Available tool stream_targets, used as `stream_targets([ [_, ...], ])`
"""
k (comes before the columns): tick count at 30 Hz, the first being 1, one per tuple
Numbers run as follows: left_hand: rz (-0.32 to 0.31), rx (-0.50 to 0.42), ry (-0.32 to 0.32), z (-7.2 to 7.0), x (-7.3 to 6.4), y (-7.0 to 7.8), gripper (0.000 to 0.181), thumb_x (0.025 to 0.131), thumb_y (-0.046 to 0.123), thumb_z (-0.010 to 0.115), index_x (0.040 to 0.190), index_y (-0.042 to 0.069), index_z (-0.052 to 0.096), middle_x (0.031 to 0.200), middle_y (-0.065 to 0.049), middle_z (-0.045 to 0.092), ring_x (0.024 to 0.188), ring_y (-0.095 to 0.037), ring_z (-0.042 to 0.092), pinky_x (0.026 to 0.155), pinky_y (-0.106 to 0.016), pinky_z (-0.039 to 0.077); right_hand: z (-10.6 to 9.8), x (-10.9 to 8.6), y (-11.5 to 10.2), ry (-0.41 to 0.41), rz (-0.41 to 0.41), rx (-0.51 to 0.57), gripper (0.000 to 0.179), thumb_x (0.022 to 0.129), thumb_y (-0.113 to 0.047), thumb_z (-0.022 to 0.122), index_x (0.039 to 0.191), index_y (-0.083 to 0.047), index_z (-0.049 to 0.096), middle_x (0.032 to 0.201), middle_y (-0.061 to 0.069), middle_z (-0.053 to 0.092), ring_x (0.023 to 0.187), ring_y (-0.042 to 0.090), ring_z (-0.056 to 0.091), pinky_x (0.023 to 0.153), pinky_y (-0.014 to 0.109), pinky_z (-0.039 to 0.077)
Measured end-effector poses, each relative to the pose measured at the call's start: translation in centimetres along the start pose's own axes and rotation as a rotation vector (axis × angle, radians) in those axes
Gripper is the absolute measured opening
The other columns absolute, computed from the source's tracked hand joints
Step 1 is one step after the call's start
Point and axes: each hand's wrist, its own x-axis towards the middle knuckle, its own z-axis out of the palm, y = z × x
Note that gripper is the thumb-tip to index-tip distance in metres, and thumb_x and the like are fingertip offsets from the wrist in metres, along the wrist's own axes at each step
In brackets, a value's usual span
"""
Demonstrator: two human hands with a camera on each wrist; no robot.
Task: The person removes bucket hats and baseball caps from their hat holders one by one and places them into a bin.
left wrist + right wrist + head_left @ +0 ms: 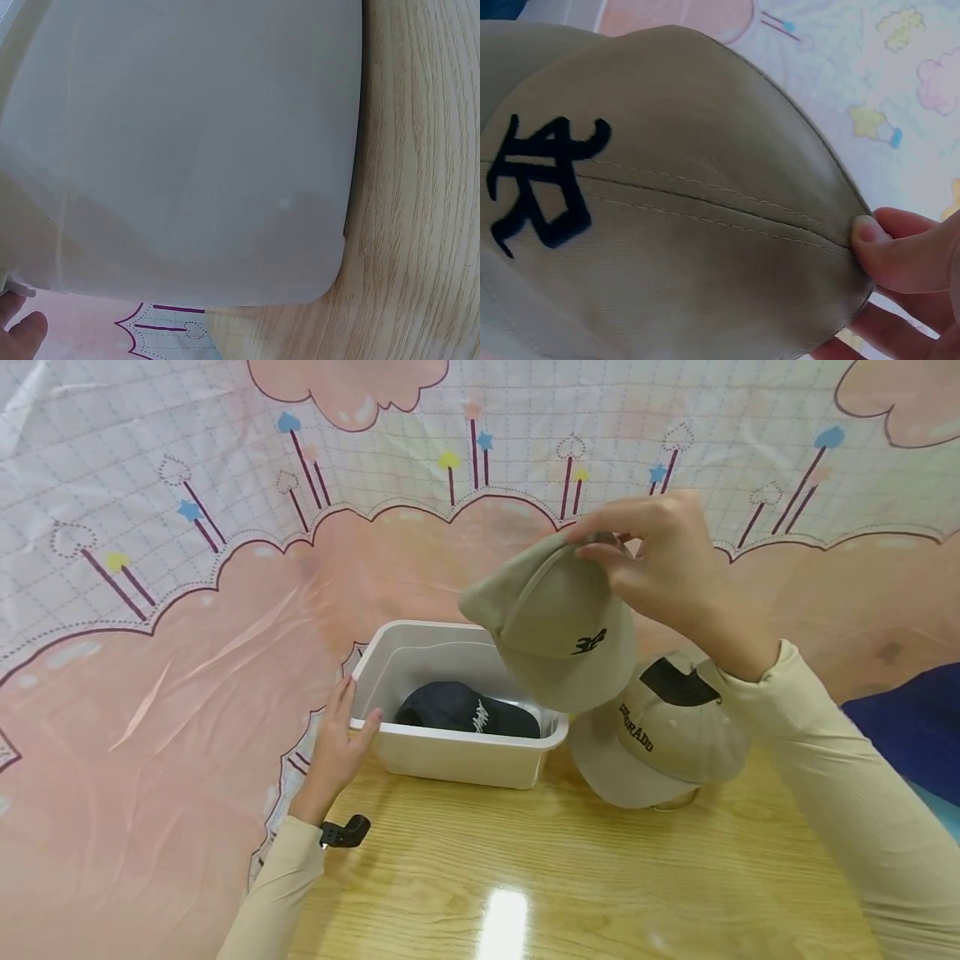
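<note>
My right hand (660, 560) pinches a beige baseball cap (555, 627) by the top of its crown, thumb against the fingers. The cap hangs brim down above the right end of a white plastic bin (457, 752), dark stitched emblem showing. In the right wrist view, the thumb presses on the cap's seam (720, 217). My left hand (337, 752) touches the bin's front left corner, its fingers fairly straight along the rim. Inside the bin lies a dark navy cap (442, 706) with white lettering. The left wrist view shows mostly the bin's outer wall (187, 150).
Right of the bin, another beige cap (675, 743) with COLORADO lettering sits on the wooden table (570, 877), partly behind the held cap and right arm. Dark blue fabric (915, 727) lies at the far right. A patterned pink and white cloth (225, 677) covers the back and left.
</note>
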Motion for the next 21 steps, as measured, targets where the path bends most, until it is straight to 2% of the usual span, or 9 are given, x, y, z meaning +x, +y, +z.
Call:
stream_targets([
  [5,-0.009,0.005,0.007,-0.1,-0.2,-0.2,0.071,0.094,0.034,0.056,0.146,-0.006,0.027,0.153,-0.016,0.022,0.138,-0.038,0.023,0.106,-0.058,0.024,1.7,0.3,0.2,-0.018,-0.001,0.032,0.020,0.084,0.008,0.063,0.088,-0.006,0.077,0.085,0.003,0.071,0.066,0.010,0.048,0.062,0.022,0.036],
  [11,-0.008,-0.008,0.016,0.6,-0.3,-0.1,0.071,0.093,0.033,0.057,0.145,-0.006,0.029,0.153,-0.016,0.024,0.138,-0.036,0.024,0.107,-0.055,0.025,3.6,0.3,1.0,0.009,-0.028,0.044,0.019,0.082,0.009,0.065,0.087,-0.005,0.077,0.088,0.006,0.072,0.068,0.013,0.054,0.060,0.021,0.035],
  [16,0.010,-0.007,0.019,1.0,-0.1,0.0,0.070,0.093,0.032,0.057,0.145,-0.006,0.028,0.153,-0.015,0.023,0.138,-0.035,0.024,0.109,-0.053,0.024,5.2,0.0,1.7,0.034,-0.100,0.096,0.018,0.080,0.010,0.065,0.087,-0.003,0.076,0.087,0.009,0.072,0.073,0.016,0.061,0.063,0.023,0.040],
  [21,0.025,0.004,0.040,0.5,0.0,-0.3,0.070,0.093,0.032,0.057,0.145,-0.007,0.029,0.153,-0.014,0.023,0.138,-0.034,0.024,0.109,-0.053,0.024,7.2,0.1,2.1,0.064,-0.199,0.104,0.014,0.081,0.007,0.067,0.086,-0.002,0.076,0.088,0.011,0.072,0.081,0.020,0.066,0.073,0.031,0.051],
])
